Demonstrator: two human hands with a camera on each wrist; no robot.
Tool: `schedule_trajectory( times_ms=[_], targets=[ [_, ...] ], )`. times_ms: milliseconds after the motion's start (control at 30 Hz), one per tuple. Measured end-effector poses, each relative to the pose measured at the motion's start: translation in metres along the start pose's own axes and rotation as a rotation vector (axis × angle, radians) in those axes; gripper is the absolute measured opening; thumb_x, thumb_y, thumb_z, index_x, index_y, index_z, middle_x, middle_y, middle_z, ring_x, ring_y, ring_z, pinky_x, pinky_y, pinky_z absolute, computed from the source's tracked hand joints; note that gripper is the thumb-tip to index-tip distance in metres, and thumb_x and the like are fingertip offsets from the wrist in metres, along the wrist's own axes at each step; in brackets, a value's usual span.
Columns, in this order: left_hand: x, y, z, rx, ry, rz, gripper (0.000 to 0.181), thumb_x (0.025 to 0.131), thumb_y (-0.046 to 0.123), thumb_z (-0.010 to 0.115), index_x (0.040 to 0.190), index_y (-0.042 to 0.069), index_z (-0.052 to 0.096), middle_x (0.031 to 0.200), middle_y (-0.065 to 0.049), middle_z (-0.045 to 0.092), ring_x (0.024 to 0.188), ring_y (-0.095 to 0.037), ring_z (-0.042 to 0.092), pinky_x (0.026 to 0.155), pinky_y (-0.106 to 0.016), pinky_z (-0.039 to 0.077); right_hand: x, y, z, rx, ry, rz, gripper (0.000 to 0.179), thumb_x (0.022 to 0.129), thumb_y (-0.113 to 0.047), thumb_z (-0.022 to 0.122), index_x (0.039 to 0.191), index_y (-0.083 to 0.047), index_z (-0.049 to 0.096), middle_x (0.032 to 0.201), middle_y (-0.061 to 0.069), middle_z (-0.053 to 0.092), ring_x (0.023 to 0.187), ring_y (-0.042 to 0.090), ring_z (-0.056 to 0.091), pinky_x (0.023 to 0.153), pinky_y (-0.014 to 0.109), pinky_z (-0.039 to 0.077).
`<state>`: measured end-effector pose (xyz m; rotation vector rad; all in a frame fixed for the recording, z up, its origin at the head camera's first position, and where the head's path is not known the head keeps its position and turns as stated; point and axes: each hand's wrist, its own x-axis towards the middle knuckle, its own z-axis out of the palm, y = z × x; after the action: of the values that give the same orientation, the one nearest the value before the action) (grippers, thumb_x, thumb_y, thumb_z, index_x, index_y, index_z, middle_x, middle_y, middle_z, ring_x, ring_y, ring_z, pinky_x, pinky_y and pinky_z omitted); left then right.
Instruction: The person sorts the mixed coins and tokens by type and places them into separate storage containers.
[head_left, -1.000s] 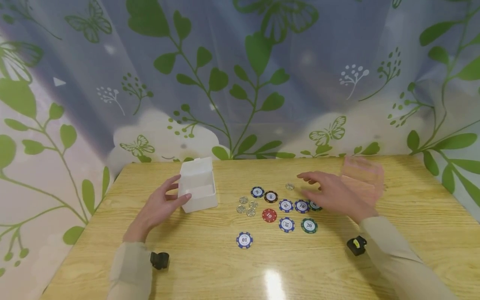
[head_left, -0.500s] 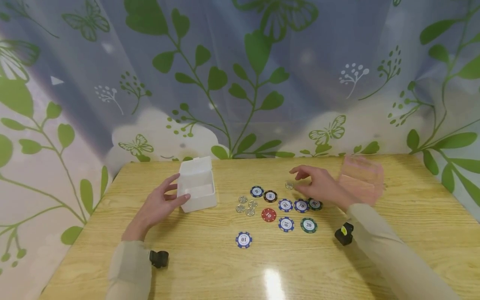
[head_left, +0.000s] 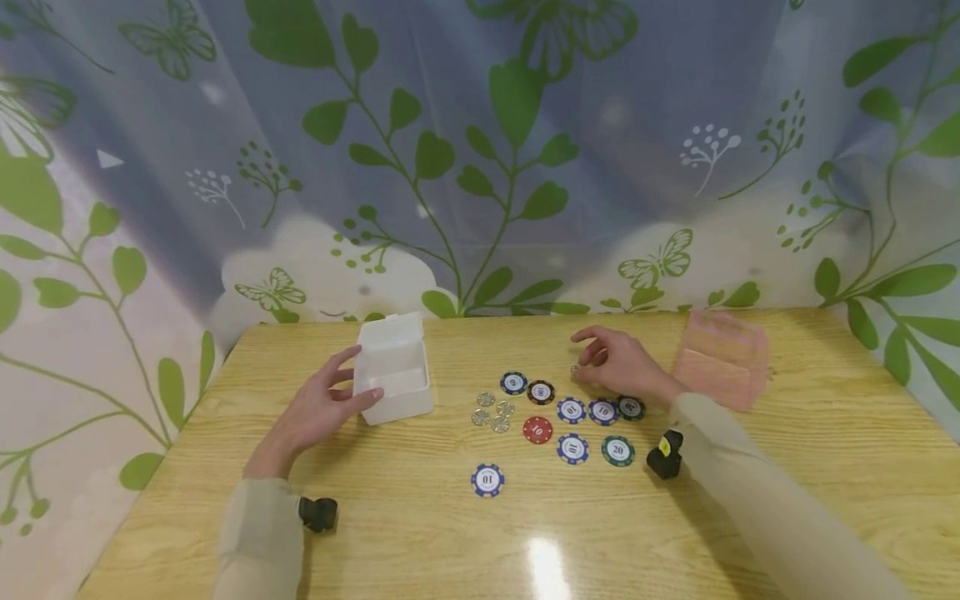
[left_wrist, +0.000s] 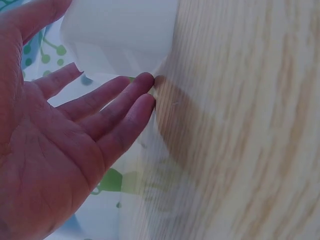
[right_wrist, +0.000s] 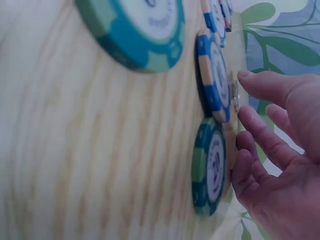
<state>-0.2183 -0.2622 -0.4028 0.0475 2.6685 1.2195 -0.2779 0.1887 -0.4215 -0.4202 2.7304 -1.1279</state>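
My left hand [head_left: 318, 408] holds a lidded white box [head_left: 397, 392] at its left side, thumb at the front corner. The lid stands up; the box rests on the table. In the left wrist view, the fingers [left_wrist: 122, 107] lie against the box's lower edge. My right hand [head_left: 618, 364] is low over the table, with thumb and a fingertip at opposite edges of a small shiny coin [head_left: 574, 370]. The right wrist view shows this coin [right_wrist: 236, 94] between the fingertips, partly hidden. Nearby lie poker chips, including a blue one [head_left: 571, 410] and a dark green one [head_left: 631, 407].
Several similar coins [head_left: 500, 424] lie in a cluster right of the white box. A red chip [head_left: 537, 430], a black chip [head_left: 541, 392] and other chips spread across the wooden table [head_left: 420, 533]. A pink translucent box [head_left: 723, 367] stands open at the right, beyond my right forearm.
My right hand has moved left and down to the lone coin, and its thumb and fingers have closed in around it. My left hand stays at the white box.
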Motion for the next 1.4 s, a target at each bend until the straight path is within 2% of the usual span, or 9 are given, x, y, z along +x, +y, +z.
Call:
schedule_trajectory(
  times_ms=[133,333,500,700,1100,1400],
  targets=[
    [0.000,0.000,0.000,0.005,-0.004,-0.004,0.099,0.091,0.059,0.070,0.165,0.023,0.015,0.162,-0.022,0.036,0.141,-0.045,0.049,0.106,-0.058,0.048,0.005,0.000,0.002,-0.029,0.004,-0.006,0.055,0.090,-0.014,0.078,0.139,-0.003,0.055,0.105,0.011,0.068,0.095,0.022,0.068,0.082,0.038,0.055],
    [0.001,0.000,-0.001,0.004,-0.005,0.002,0.098,0.091,0.058,0.070,0.165,0.022,0.016,0.161,-0.024,0.037,0.139,-0.044,0.052,0.104,-0.056,0.049,0.006,-0.008,0.003,-0.119,-0.017,0.010,0.049,0.092,-0.012,0.075,0.137,-0.002,0.057,0.103,0.013,0.069,0.086,0.021,0.065,0.080,0.039,0.054],
    [0.001,-0.001,0.000,-0.020,-0.009,0.004,0.097,0.092,0.056,0.070,0.165,0.022,0.016,0.161,-0.025,0.037,0.138,-0.045,0.052,0.103,-0.055,0.050,0.004,-0.014,0.005,-0.184,-0.025,0.027,0.039,0.094,-0.012,0.072,0.129,0.001,0.063,0.108,0.018,0.071,0.094,0.026,0.067,0.083,0.043,0.056],
    [0.000,-0.003,0.000,-0.017,-0.011,0.007,0.097,0.092,0.057,0.069,0.165,0.022,0.015,0.160,-0.025,0.038,0.137,-0.045,0.053,0.102,-0.054,0.051,0.004,-0.014,0.009,-0.182,-0.024,0.062,0.031,0.095,-0.012,0.070,0.123,0.001,0.066,0.113,0.021,0.069,0.101,0.030,0.067,0.085,0.043,0.056],
    [0.001,0.002,0.000,-0.018,-0.015,0.016,0.096,0.094,0.055,0.069,0.165,0.021,0.014,0.159,-0.027,0.038,0.138,-0.046,0.052,0.104,-0.057,0.049,0.004,-0.014,0.006,-0.172,-0.042,0.076,0.029,0.096,-0.013,0.070,0.122,-0.002,0.068,0.112,0.018,0.066,0.098,0.027,0.061,0.084,0.042,0.052],
    [0.000,0.002,0.001,-0.031,-0.019,0.000,0.097,0.093,0.056,0.069,0.165,0.023,0.014,0.160,-0.027,0.038,0.139,-0.046,0.051,0.102,-0.057,0.050,0.006,-0.011,0.005,-0.179,-0.032,0.061,0.010,0.094,-0.013,0.073,0.100,-0.006,0.075,0.091,0.007,0.068,0.080,0.018,0.055,0.073,0.032,0.043]
  ],
)
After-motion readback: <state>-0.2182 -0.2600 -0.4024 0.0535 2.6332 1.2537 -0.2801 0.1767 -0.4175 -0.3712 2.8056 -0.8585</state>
